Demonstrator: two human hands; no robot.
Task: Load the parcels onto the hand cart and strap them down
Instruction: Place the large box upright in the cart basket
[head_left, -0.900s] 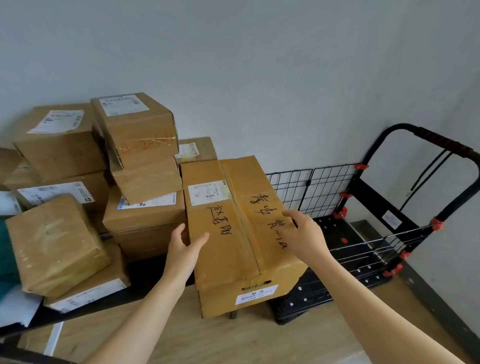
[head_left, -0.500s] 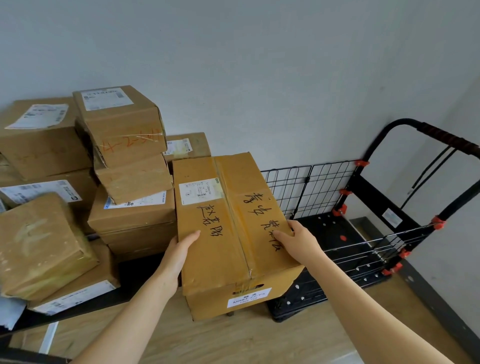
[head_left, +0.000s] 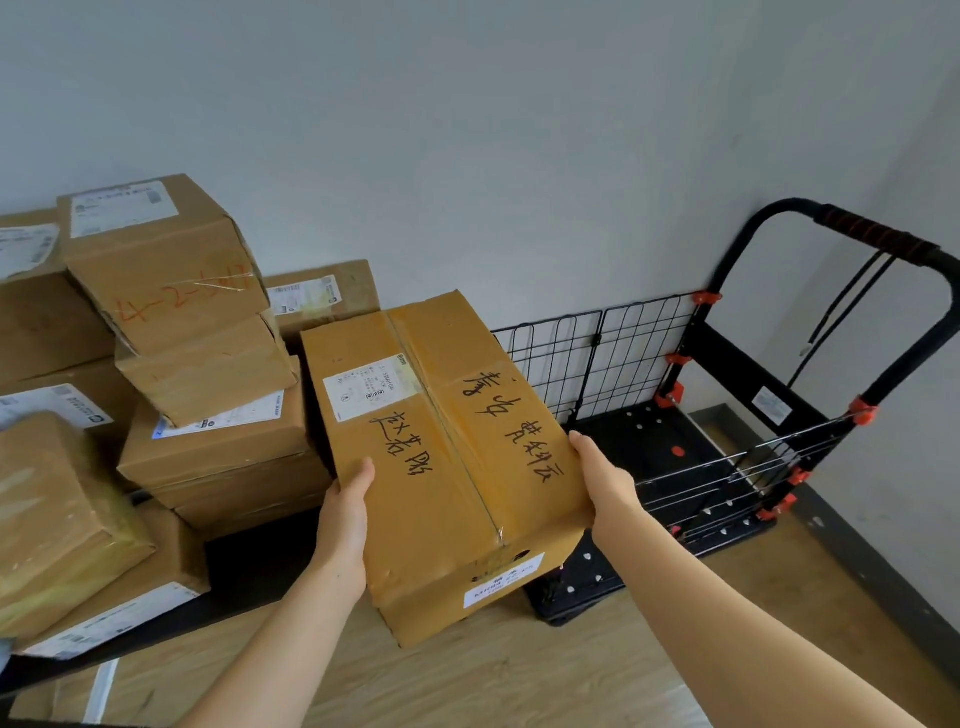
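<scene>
A long cardboard parcel (head_left: 447, 457) with black handwriting and a white label juts off the front of a dark shelf. My left hand (head_left: 345, 512) grips its left side, thumb on top. My right hand (head_left: 605, 480) grips its right edge, fingers hidden under the side. To the right stands the black hand cart (head_left: 670, 447) with wire mesh sides, orange clips and a black handle (head_left: 872, 236). Its deck holds no parcels. A black cord (head_left: 841, 306) hangs from the handle.
Several taped cardboard parcels (head_left: 171, 322) are stacked on the dark shelf (head_left: 249, 566) at left, some leaning. A grey wall runs behind and to the right. Wooden floor (head_left: 519, 675) lies below, between shelf and cart.
Both hands have closed on the long parcel's sides and it has slid forward and to the right, off the shelf edge toward the cart. The view has shifted right.
</scene>
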